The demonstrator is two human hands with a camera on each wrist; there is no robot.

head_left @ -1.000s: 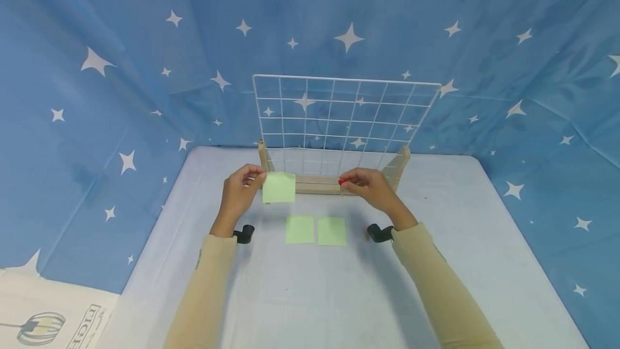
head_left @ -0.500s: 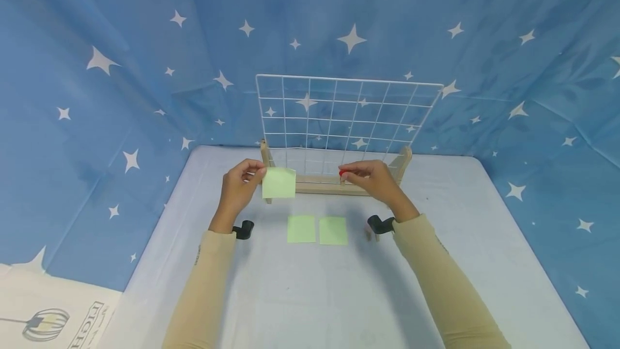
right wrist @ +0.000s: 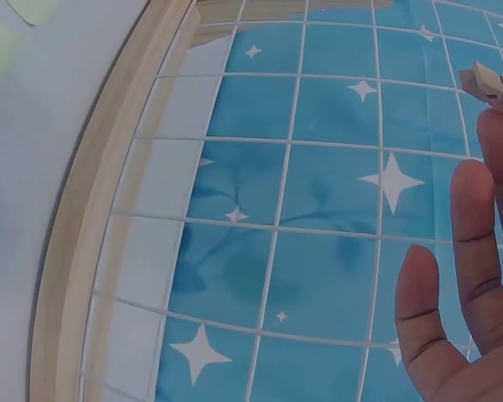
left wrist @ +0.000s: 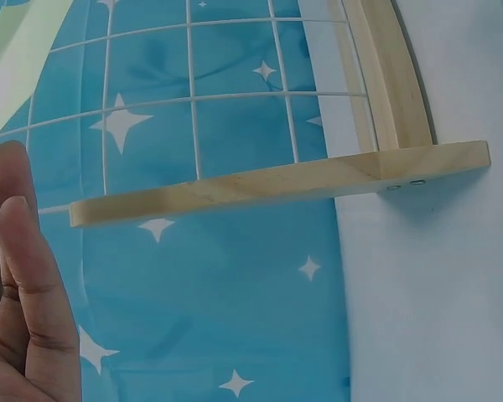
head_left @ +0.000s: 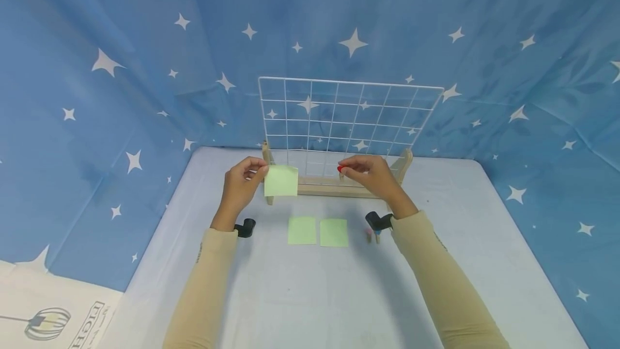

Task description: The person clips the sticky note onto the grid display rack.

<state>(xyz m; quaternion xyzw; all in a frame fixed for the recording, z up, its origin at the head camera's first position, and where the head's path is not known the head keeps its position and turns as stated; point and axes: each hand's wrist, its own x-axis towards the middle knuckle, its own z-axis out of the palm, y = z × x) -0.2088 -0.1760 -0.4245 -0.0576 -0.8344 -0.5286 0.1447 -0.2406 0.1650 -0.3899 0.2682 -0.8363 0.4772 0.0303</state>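
In the head view, the left hand (head_left: 240, 185) has its thumb and index finger closed on a corner of a green note (head_left: 281, 181). The note hangs in the air, flat to the viewer, and covers the lower left part of the grid (head_left: 331, 121) and of its wooden stand (head_left: 329, 190); I cannot tell if it touches the grid. The right hand (head_left: 373, 176) pinches a clip (head_left: 341, 168) with a red part, in front of the lower part of the grid and well apart from the held note. Two more green notes lie side by side on the table (head_left: 305, 290), with a narrow gap between them. To the right of them, two small clips (head_left: 373, 236), one pinkish and one with blue, lie close together, under the right wrist. Behind the table there is a blue curtain (head_left: 310, 15) with white stars.

In the left wrist view, the held note shows only in the upper left corner, above the fingers. The other fingers of this hand are raised and a little bent. The foot of the stand goes across the middle.

In the right wrist view, the wooden ends of the held clip stick out beyond the fingertips at the right edge. Three fingers are visible, slightly bent and spread. Behind them are the wires of the grid, and parts of green notes show at upper left.
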